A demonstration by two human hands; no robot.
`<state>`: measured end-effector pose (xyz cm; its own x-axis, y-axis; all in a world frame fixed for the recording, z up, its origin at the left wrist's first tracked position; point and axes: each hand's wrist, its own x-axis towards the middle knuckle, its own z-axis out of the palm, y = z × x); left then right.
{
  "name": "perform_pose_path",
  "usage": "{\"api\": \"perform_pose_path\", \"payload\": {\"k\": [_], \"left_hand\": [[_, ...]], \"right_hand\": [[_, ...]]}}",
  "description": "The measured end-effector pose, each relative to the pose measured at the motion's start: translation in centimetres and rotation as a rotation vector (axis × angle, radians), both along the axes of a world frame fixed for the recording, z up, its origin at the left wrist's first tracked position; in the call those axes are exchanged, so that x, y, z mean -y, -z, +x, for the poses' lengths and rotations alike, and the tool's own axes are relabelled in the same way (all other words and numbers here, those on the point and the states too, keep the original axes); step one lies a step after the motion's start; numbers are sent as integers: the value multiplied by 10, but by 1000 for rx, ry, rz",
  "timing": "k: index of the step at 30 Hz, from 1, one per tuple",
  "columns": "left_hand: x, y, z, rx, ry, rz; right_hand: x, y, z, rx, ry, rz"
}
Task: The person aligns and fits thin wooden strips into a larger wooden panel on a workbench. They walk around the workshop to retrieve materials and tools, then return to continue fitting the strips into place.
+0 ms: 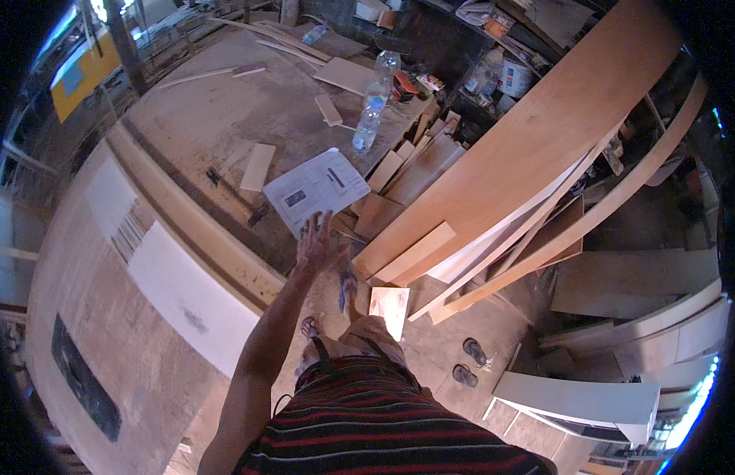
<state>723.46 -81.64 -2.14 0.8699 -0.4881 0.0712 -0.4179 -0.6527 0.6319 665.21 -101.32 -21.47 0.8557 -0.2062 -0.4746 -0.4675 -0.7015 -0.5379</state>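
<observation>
My left hand (320,247) reaches forward with its fingers spread, at the near edge of a printed paper sheet (328,180). The fingertips overlap the sheet's edge; whether they touch it I cannot tell. The sheet lies flat near the corner of a dusty wooden worktable (201,119). Left of it rest a small wood block (259,167) and a dark-handled tool (225,190) whose kind is unclear. Beyond the sheet stands a clear plastic bottle (369,123). My right hand is out of view.
A long wide board (534,127) leans at the right beside a curved wood strip (621,190). Wood offcuts (391,162) are stacked by the table's edge. A panel with a dark slot (86,376) lies at the left. Sandals (466,376) and a white cabinet-like piece (581,400) are on the floor.
</observation>
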Motion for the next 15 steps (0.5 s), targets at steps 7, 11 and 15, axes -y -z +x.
{"api": "perform_pose_path", "payload": {"k": [7, 11, 15], "left_hand": [[41, 15, 72, -29, -28, 145], [86, 17, 108, -40, -24, 215], [120, 36, 138, -141, -129, 308]], "right_hand": [[87, 79, 190, 103, 194, 99], [149, 55, 362, 115, 30, -198], [279, -4, 565, 312, 378, -493]]}}
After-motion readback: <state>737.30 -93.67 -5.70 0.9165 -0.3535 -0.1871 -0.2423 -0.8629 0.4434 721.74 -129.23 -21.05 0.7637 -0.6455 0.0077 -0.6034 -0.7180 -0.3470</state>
